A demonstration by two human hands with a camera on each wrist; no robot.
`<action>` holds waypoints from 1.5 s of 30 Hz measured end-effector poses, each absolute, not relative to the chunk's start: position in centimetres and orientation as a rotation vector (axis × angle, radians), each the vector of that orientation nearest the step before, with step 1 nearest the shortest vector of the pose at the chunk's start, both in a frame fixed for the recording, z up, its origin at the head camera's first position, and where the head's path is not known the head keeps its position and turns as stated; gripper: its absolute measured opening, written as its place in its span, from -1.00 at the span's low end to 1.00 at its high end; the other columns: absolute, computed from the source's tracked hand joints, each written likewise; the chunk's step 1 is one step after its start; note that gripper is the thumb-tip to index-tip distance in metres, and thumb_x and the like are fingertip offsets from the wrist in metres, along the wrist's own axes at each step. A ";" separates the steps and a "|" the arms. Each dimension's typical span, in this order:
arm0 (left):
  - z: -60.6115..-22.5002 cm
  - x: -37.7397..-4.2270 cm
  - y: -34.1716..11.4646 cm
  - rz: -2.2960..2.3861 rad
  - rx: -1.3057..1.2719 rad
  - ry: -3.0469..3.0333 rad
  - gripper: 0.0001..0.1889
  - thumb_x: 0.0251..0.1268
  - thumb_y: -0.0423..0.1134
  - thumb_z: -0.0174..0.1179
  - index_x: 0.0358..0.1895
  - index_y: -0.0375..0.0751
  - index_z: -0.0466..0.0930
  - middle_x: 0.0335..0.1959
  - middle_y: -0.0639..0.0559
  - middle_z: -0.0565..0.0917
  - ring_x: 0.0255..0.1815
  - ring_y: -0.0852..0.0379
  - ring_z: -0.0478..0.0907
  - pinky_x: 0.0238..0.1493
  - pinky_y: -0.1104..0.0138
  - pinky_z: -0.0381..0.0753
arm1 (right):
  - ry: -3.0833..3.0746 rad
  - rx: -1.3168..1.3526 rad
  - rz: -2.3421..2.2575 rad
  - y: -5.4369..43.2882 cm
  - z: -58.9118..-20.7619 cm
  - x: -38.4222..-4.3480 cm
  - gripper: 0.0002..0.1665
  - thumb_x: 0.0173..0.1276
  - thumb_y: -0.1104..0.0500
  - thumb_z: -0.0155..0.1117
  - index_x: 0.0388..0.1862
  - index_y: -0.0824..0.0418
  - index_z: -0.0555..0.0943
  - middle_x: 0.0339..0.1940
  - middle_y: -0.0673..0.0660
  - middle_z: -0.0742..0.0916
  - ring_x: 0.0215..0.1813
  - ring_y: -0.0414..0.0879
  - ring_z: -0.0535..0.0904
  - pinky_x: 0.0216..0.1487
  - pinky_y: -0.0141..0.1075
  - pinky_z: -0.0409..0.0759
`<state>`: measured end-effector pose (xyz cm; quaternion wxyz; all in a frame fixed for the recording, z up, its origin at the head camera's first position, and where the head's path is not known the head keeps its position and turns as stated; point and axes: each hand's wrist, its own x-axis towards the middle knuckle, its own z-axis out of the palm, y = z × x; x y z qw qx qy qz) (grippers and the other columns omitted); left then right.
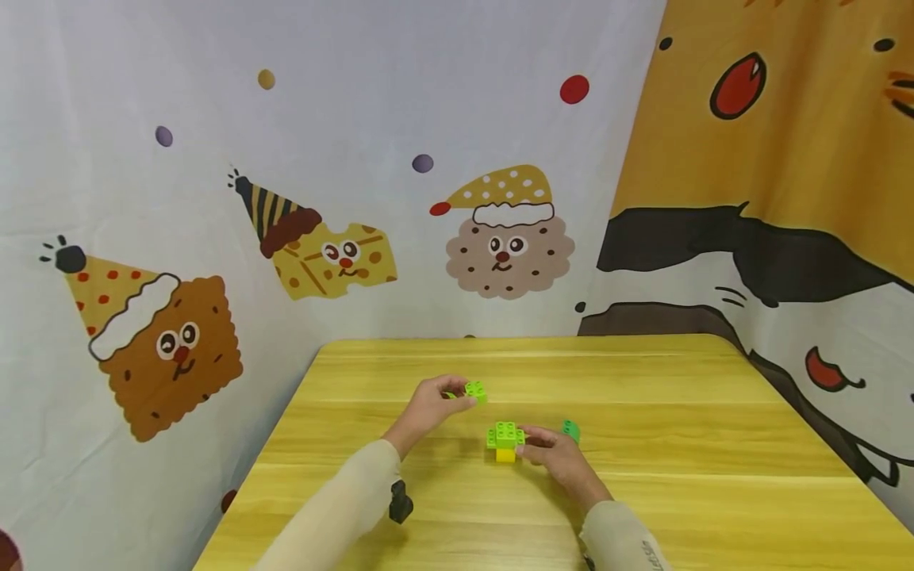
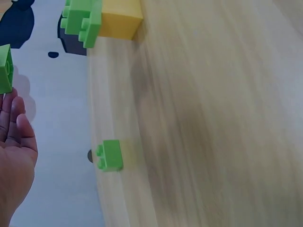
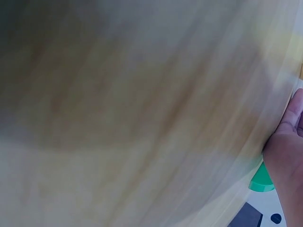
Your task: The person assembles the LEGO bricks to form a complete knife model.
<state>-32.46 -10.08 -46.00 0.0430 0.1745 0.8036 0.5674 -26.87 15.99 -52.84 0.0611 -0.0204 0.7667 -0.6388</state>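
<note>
My left hand (image 1: 435, 403) pinches a light green toy brick (image 1: 475, 392) above the table, its studs facing up. In the left wrist view, the hollow underside of this held brick (image 2: 5, 68) shows at the left edge. A stack of building bricks stands on the table, with light green bricks (image 1: 505, 433) on top of a yellow brick (image 1: 505, 456). My right hand (image 1: 560, 458) holds the stack's right side between thumb and fingers. Another light green brick (image 2: 111, 156) lies on the table, mostly behind my left hand in the head view.
Just beyond my right hand lies a darker green brick (image 1: 570, 431), rounded on one side. The wood-grain table (image 1: 678, 412) reaches back to a cloth (image 1: 400, 95) printed with cartoon figures. A black device (image 1: 401, 502) sits at my left wrist.
</note>
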 end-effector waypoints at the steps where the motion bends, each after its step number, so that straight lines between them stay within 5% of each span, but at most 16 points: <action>1: -46.0 -32.5 -9.9 1.734 0.537 2.461 -0.62 0.25 0.02 0.38 0.05 -0.06 0.67 -0.12 0.07 0.64 -0.07 0.04 0.52 -0.02 0.16 0.51 | 2.312 -0.061 -1.933 16.0 -52.8 -26.9 -0.41 0.29 0.15 0.45 0.26 0.32 0.57 0.04 0.21 0.69 0.02 0.01 0.60 -0.02 -0.11 0.60; 29: -47.7 -32.0 -7.0 1.553 0.619 2.519 -0.69 0.19 -0.03 0.43 -0.01 0.03 0.72 -0.14 0.23 0.65 -0.06 0.08 0.50 -0.09 0.21 0.50 | 2.346 -0.085 -1.900 16.1 -53.0 -26.9 -0.43 0.29 0.13 0.45 0.24 0.33 0.59 0.05 0.22 0.69 0.02 0.01 0.59 -0.04 -0.11 0.60; 45: -48.5 -31.3 -6.7 1.558 0.601 2.481 -0.68 0.20 -0.02 0.43 0.01 0.07 0.73 -0.11 0.16 0.65 -0.05 0.05 0.47 -0.14 0.18 0.51 | 2.353 -0.071 -1.879 16.1 -53.0 -26.9 -0.43 0.29 0.09 0.45 0.23 0.27 0.60 0.05 0.18 0.69 0.01 0.00 0.59 -0.02 -0.09 0.59</action>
